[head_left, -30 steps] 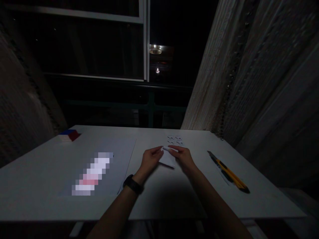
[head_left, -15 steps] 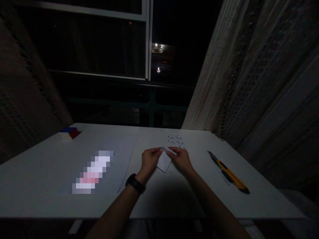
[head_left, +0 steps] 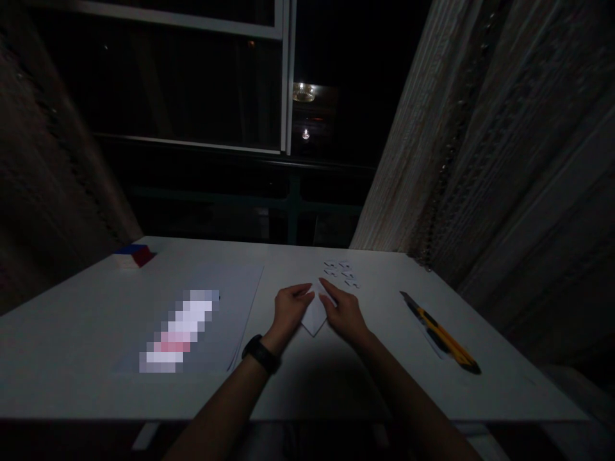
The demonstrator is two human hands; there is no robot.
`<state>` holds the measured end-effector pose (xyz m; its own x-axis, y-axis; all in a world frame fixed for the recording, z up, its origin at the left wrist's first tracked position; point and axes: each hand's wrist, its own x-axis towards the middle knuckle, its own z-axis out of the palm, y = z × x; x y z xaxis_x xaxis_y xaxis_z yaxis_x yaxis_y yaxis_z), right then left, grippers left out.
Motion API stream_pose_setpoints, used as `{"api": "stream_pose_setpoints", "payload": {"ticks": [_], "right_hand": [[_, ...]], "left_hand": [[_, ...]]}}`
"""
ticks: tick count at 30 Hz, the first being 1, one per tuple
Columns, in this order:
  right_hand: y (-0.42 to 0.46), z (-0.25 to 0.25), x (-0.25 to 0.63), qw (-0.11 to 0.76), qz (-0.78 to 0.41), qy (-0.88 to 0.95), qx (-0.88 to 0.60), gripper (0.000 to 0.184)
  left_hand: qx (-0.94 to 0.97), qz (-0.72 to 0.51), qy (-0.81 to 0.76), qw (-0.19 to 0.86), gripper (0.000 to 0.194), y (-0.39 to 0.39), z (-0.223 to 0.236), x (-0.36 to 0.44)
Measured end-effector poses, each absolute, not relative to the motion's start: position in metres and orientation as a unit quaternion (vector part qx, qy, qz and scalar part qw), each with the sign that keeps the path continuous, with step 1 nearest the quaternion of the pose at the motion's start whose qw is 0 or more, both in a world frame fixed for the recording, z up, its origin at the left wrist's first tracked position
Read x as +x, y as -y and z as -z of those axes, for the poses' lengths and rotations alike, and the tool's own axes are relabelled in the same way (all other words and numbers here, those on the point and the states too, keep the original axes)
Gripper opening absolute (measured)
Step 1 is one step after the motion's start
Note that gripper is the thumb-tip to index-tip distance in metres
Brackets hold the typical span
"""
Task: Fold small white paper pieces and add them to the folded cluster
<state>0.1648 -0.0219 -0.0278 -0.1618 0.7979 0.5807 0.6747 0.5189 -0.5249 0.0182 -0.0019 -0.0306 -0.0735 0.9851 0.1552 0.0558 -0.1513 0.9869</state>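
from my remote seat, nearest me on the white table (head_left: 192, 400), i see a black wristband (head_left: 261, 354) on the left wrist. just beyond it, the left hand (head_left: 289, 312) and the right hand (head_left: 346, 315) grip a small folded paper (head_left: 314, 318) from either side, thumbs and fingers closed on it. i judge the step in hand to be shaping or pressing a fold; the next move calls for matched edges and even finger pressure. the paper is white and plain, with a pointed near corner and a faint middle line; its far part is partly hidden by fingers. a yellow and black cutter (head_left: 446, 340) lies to the right, larger sheets (head_left: 240, 301) to the left. farther off are small marked pieces (head_left: 346, 275) and, far left, a coloured block (head_left: 133, 256).
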Motion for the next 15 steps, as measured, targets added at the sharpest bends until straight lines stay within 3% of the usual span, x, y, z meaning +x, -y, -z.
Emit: {"api": "stream_pose_setpoints", "payload": {"ticks": [15], "right_hand": [[0.024,0.032,0.162,0.410,-0.051,0.780,-0.470,0.040]], "left_hand": [[0.525,-0.527,-0.505,0.439,0.028,-0.005,0.043,0.016]]}}
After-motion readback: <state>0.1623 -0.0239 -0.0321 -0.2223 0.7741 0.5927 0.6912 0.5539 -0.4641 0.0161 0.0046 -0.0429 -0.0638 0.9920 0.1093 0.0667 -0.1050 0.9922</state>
